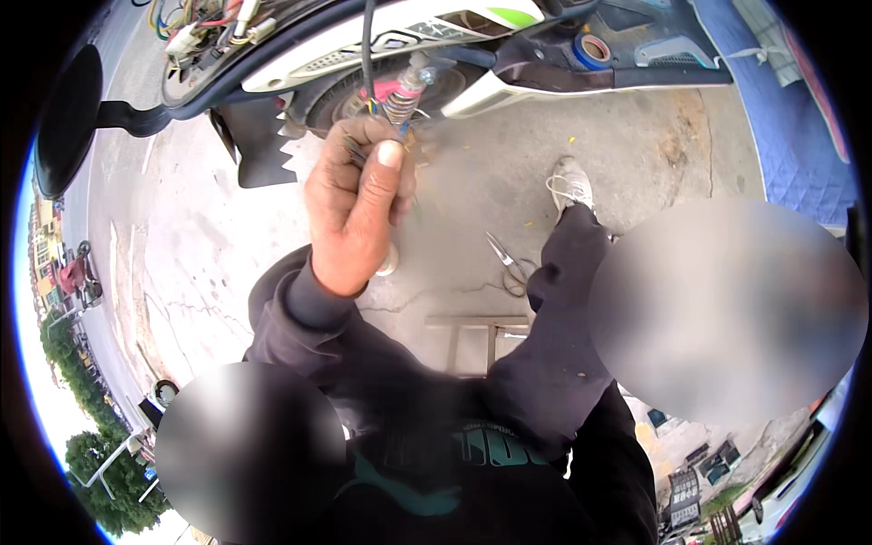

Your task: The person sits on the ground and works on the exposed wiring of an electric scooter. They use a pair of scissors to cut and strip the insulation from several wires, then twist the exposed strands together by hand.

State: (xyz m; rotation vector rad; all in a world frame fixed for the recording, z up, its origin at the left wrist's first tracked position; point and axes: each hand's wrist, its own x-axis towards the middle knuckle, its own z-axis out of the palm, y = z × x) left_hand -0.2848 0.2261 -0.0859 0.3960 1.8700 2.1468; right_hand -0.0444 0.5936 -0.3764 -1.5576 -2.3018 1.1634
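Note:
My left hand [359, 195] is raised in front of a white scooter [400, 41], its thumb and fingers pinched together. Between them are thin coloured wires [402, 132], some blue. A black cable [368, 54] hangs from above down to the fingertips. Just behind the hand are a pink-and-silver shock absorber with a coil spring [400, 102] and part of a wheel [336, 104]. My right hand is not in view; a dark sleeve [622, 463] shows at the lower right. Scissors [509, 265] lie on the ground beside my leg.
Loose wires and connectors [213, 32] spill out at the upper left, near a black mirror [68, 123]. A roll of blue tape [592, 52] rests on the scooter's footboard. A low frame [472, 322] stands between my legs. Two blurred ovals hide parts of the scene.

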